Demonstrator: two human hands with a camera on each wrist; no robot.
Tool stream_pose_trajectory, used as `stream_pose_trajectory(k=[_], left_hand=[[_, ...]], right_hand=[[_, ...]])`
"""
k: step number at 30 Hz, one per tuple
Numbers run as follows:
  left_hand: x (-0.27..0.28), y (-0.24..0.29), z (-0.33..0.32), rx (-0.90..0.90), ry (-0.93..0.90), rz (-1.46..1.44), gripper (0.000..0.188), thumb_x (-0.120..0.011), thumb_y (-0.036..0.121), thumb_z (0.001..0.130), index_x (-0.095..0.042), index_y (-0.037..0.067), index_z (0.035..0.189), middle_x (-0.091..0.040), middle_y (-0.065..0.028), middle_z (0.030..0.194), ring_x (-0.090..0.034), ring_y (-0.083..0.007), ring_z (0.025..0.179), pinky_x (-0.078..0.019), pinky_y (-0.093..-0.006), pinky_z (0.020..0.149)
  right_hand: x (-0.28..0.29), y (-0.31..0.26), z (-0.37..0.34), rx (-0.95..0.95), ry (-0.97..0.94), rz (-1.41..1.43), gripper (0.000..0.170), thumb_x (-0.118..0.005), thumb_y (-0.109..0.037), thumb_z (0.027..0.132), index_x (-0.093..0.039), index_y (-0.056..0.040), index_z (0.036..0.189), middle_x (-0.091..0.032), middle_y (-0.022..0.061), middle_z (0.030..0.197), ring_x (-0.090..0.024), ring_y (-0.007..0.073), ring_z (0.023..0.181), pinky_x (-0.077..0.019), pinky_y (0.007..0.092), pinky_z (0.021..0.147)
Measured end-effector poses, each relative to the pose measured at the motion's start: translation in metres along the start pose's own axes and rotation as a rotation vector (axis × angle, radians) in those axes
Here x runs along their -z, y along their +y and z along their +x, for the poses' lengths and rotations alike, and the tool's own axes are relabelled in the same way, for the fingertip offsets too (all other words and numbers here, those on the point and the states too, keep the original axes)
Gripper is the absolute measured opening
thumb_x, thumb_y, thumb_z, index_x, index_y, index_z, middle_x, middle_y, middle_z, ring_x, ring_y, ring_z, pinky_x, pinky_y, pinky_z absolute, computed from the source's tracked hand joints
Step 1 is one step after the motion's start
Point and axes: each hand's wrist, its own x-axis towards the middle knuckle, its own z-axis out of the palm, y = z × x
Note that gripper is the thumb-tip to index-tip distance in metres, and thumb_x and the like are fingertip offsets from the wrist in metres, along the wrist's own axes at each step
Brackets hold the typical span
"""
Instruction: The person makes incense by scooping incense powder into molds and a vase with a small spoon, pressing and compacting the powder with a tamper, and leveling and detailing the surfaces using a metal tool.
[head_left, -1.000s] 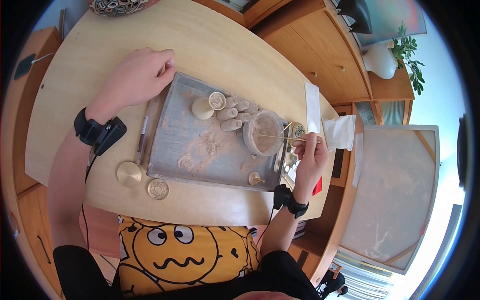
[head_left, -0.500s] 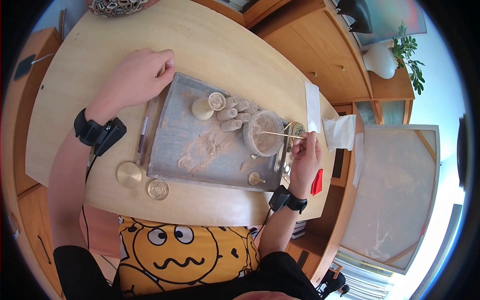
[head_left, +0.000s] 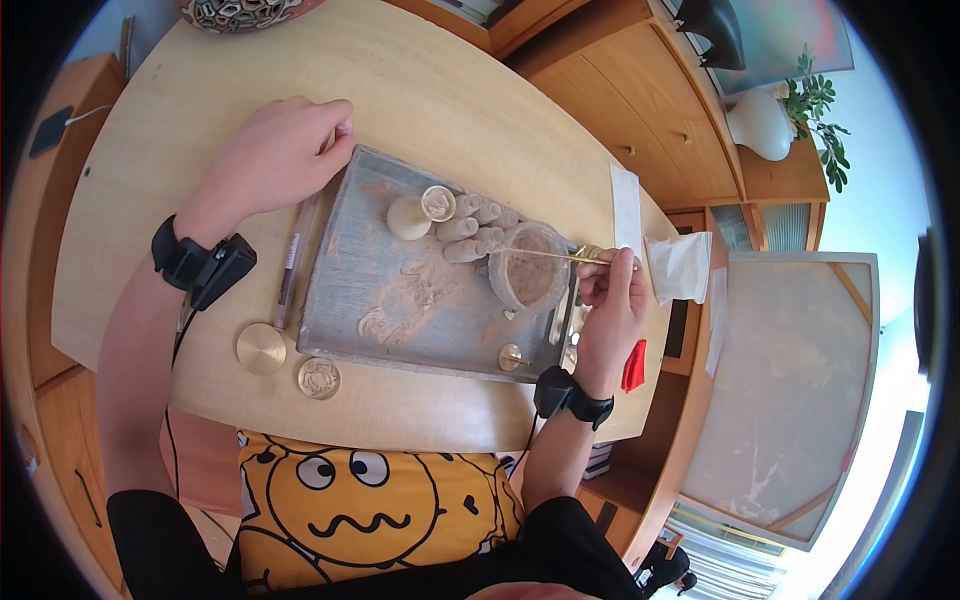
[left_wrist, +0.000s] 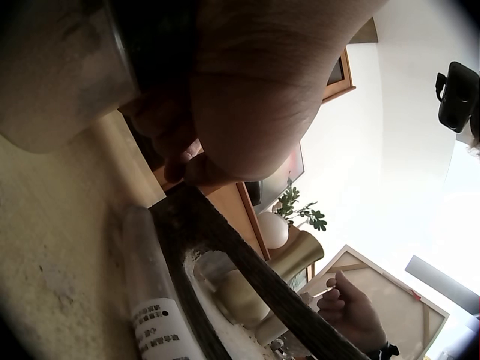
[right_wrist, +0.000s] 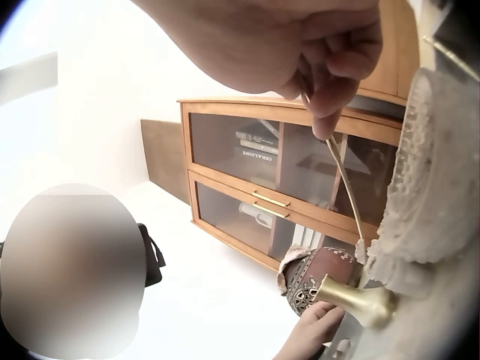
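Observation:
My right hand (head_left: pixel 612 318) pinches a thin brass stick (head_left: pixel 560 255), which reaches over the rim of a powder-coated bowl (head_left: pixel 528 290). In the right wrist view, a pale clump sits on the tip of the stick (right_wrist: pixel 346 182), beside the bowl (right_wrist: pixel 431 180). Small powdery cylinders (head_left: pixel 463 228) stand left of the bowl, next to a brass vase (head_left: pixel 407 218), on a grey tray (head_left: pixel 350 290). My left hand (head_left: pixel 278 158) rests on the table at the tray's upper left corner, fingers curled, with nothing visible in it.
A labelled tube (head_left: pixel 288 270) lies left of the tray. Near the front edge are a brass disc (head_left: pixel 260 348) and a small round dish (head_left: pixel 318 378). A red item (head_left: pixel 634 366), a white pouch (head_left: pixel 680 265) and a paper strip (head_left: pixel 626 205) lie to the right.
The stick's tip has moved from inside the bowl to the left, beyond its rim near the cylinders. My right hand has shifted slightly up. My left hand has hardly moved.

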Motion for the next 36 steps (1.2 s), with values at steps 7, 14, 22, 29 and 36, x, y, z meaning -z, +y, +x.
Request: stream_pose_trajectory(k=[7, 14, 22, 29, 36], left_hand=[[-0.001, 0.0, 0.0, -0.004, 0.007, -0.003, 0.018, -0.058, 0.015, 0.091, -0.054, 0.001, 0.08, -0.055, -0.0142, 0.058, -0.053, -0.0312, 0.053, -0.0379, -0.0416, 0.053], [-0.002, -0.001, 0.001, -0.012, 0.014, -0.017, 0.017, -0.058, 0.014, 0.09, -0.054, 0.001, 0.08, -0.056, -0.0144, 0.059, -0.054, -0.0316, 0.054, -0.0388, -0.0416, 0.053], [0.0, 0.001, 0.0, 0.008, -0.001, -0.017, 0.017, -0.058, 0.014, 0.091, -0.054, 0.0, 0.08, -0.056, -0.0153, 0.058, -0.054, -0.0322, 0.054, -0.0387, -0.0419, 0.053], [-0.004, -0.002, 0.002, -0.044, 0.045, -0.018, 0.018, -0.058, 0.014, 0.091, -0.052, 0.0, 0.08, -0.056, -0.0149, 0.059, -0.053, -0.0318, 0.054, -0.0392, -0.0412, 0.053], [0.007, 0.01, 0.002, 0.053, -0.028, 0.009, 0.017, -0.058, 0.015, 0.09, -0.056, 0.001, 0.082, -0.06, -0.0152, 0.065, -0.058, -0.0329, 0.06, -0.0431, -0.0421, 0.058]], right_hand=[[-0.008, -0.018, -0.01, 0.139, -0.029, -0.179, 0.028, -0.048, -0.022, 0.104, -0.06, -0.0004, 0.092, -0.068, 0.0076, 0.073, -0.054, 0.0065, 0.061, -0.0413, 0.0201, 0.056], [-0.013, -0.032, -0.021, 0.279, -0.075, -0.304, 0.021, -0.049, -0.013, 0.103, -0.059, 0.0034, 0.096, -0.07, 0.0096, 0.074, -0.058, 0.0084, 0.061, -0.0458, 0.0219, 0.058], [0.012, -0.024, -0.02, 0.315, 0.147, -0.294, 0.024, -0.047, -0.017, 0.103, -0.06, 0.0015, 0.094, -0.07, 0.0091, 0.073, -0.056, 0.0071, 0.059, -0.0422, 0.0203, 0.056], [0.044, 0.016, -0.008, 0.131, 0.187, -0.296, 0.027, -0.05, -0.021, 0.103, -0.061, 0.0003, 0.092, -0.068, 0.0071, 0.073, -0.054, 0.0064, 0.059, -0.0391, 0.0199, 0.055], [0.03, 0.032, -0.006, -0.056, 0.058, -0.117, 0.032, -0.05, -0.027, 0.104, -0.061, -0.001, 0.09, -0.067, 0.006, 0.074, -0.051, 0.006, 0.061, -0.0396, 0.0211, 0.057]])
